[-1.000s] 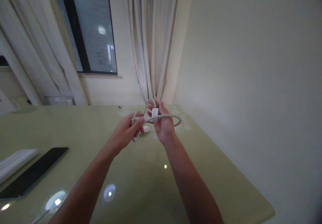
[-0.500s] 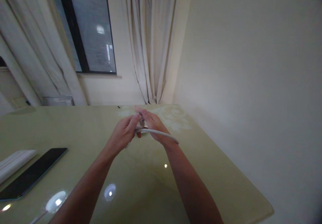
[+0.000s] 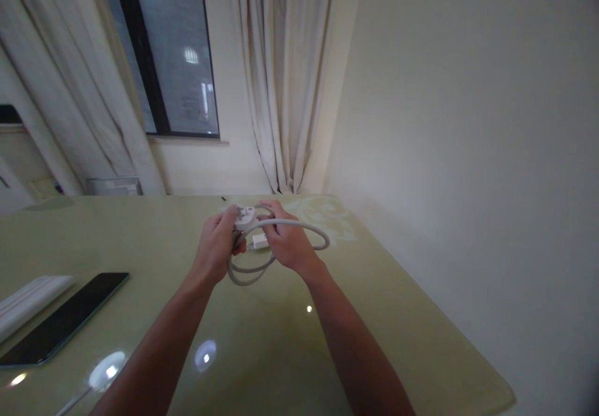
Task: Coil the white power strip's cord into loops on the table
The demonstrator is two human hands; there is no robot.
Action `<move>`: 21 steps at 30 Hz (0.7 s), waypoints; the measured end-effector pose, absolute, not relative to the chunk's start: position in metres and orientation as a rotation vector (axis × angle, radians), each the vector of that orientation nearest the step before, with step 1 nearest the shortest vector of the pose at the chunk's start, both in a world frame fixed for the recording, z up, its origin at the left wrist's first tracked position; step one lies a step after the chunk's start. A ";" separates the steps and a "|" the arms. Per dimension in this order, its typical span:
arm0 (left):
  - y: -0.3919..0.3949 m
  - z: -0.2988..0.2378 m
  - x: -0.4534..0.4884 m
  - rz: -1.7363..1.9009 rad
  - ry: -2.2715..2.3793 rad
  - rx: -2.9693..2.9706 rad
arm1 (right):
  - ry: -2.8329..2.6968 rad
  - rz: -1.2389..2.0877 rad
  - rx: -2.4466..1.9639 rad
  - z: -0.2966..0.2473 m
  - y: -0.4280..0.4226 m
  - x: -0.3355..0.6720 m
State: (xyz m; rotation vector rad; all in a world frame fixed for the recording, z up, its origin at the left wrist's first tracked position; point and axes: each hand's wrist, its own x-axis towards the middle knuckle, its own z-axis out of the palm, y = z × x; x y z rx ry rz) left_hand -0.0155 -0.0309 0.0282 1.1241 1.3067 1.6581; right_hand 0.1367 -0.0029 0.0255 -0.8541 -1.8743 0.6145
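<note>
Both my hands hold a coiled white power cable (image 3: pixel 281 223) just above the glossy green table (image 3: pixel 262 341). My left hand (image 3: pixel 216 246) is closed on the white plug (image 3: pixel 244 217) at the coil's left. My right hand (image 3: pixel 285 241) grips the loops from the right, fingers curled over them. A small white connector block (image 3: pixel 259 241) shows between the two hands. One loop sticks out to the right of my right hand, another hangs below the hands.
A dark phone or tablet (image 3: pixel 60 325) and a white ribbed object (image 3: pixel 25 300) lie at the table's left. Pale curtains (image 3: pixel 285 73) and a dark window (image 3: pixel 163 48) stand behind. A plain wall (image 3: pixel 468 154) borders the table's right edge.
The hands turned the cable: the coil, pressed flat half a second ago, now shows open loops, and the plug has come up into view in my left hand.
</note>
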 end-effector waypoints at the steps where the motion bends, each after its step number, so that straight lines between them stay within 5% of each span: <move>1: -0.030 0.029 -0.017 1.675 1.290 1.059 | -1.890 0.615 -0.841 0.027 -0.004 0.138; 7: -0.027 0.030 -0.018 1.756 1.282 0.779 | -2.057 0.692 -0.631 0.036 -0.015 0.144; 13: -0.018 0.019 -0.022 1.687 1.223 0.938 | -1.936 0.609 -0.900 0.034 -0.013 0.137; 21: -0.007 -0.002 -0.091 1.327 1.509 1.082 | -1.346 0.620 -0.856 0.027 0.014 0.154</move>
